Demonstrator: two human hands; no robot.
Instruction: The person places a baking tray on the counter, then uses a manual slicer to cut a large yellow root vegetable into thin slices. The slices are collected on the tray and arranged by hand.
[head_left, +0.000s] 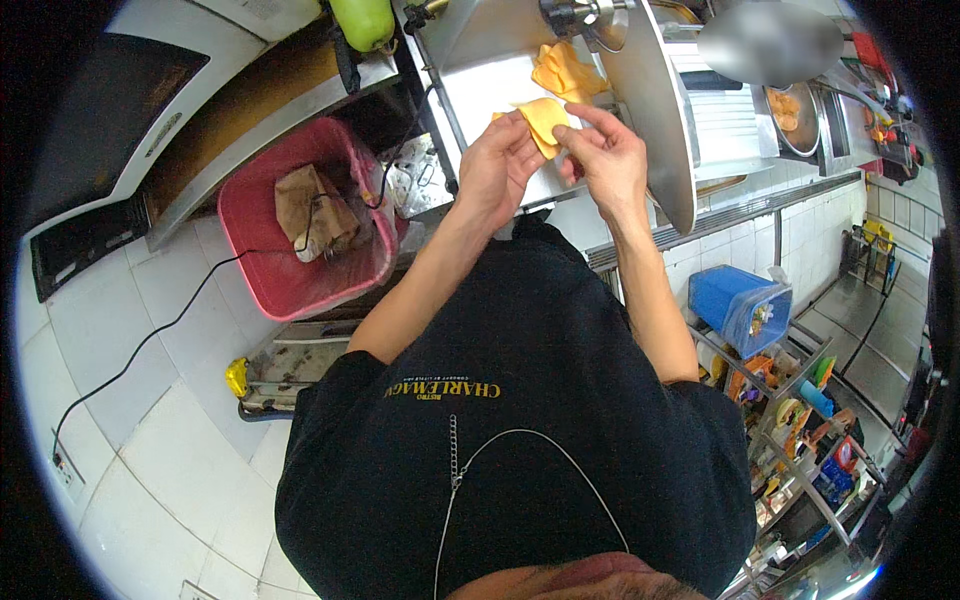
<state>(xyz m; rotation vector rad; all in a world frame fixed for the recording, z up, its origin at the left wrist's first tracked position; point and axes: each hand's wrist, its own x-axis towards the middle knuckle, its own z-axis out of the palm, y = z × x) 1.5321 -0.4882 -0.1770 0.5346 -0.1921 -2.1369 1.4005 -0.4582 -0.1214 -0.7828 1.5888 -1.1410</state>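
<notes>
A thin, flexible yellow-orange slice (545, 122) is folded over the fingers of my left hand (499, 161), which is turned palm up and holds it. From the other side, my right hand (604, 154) pinches the slice's edge between thumb and index finger. More yellow shows behind my left fingertips; whether it is a second slice, I cannot tell. Just beyond my hands, a crumpled heap of similar yellow slices (566, 71) lies on a shiny metal surface (487, 82). What the slices are made of is not clear.
A metal mechanism (589, 19) stands beyond the heap, beside a large upright metal plate (652, 112). A pink bin (259, 277) holding a brown paper bag (300, 199) stands at left, crossed by a black cable (157, 330). A round pan (806, 120) and a blue bin (720, 300) are at right.
</notes>
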